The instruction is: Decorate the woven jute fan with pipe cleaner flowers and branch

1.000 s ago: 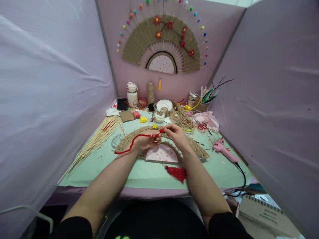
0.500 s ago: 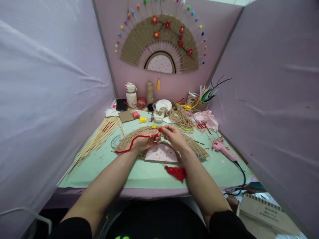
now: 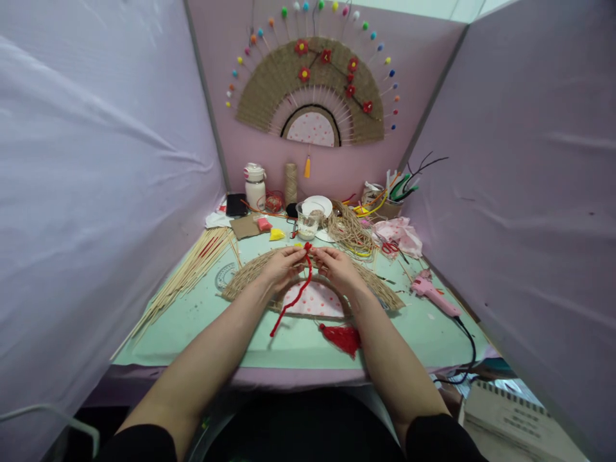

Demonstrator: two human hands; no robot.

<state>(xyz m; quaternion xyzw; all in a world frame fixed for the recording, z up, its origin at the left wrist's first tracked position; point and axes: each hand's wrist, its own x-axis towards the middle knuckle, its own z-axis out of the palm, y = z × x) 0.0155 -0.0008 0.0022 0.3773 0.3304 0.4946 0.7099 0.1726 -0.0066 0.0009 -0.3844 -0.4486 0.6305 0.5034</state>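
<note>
A red pipe cleaner (image 3: 301,294) has a small bent cluster at its top, and its long tail hangs down toward me. My left hand (image 3: 285,266) pinches the cluster from the left. From the right, my right hand (image 3: 335,266) pinches it between thumb and fingertips. Both hands are over a twine-covered fan (image 3: 250,273), partly hiding it. The fan's inner half-circle of white cloth with pink dots (image 3: 315,300) shows below my hands. A red tassel (image 3: 341,339) lies in front of the fan, beside my right forearm.
Thin wooden sticks (image 3: 180,276) spread at the left. A pink glue gun (image 3: 436,295) with a black cord lies at the right. Behind stand a plastic cup (image 3: 308,221), a twine heap (image 3: 353,228), red scissors (image 3: 389,247) and a white bottle (image 3: 255,186). A finished fan (image 3: 269,83) hangs on the back wall.
The pipe cleaner's tail has swung from lying across my left wrist to hanging down between my hands. My left hand has turned and now pinches the cluster with its fingertips.
</note>
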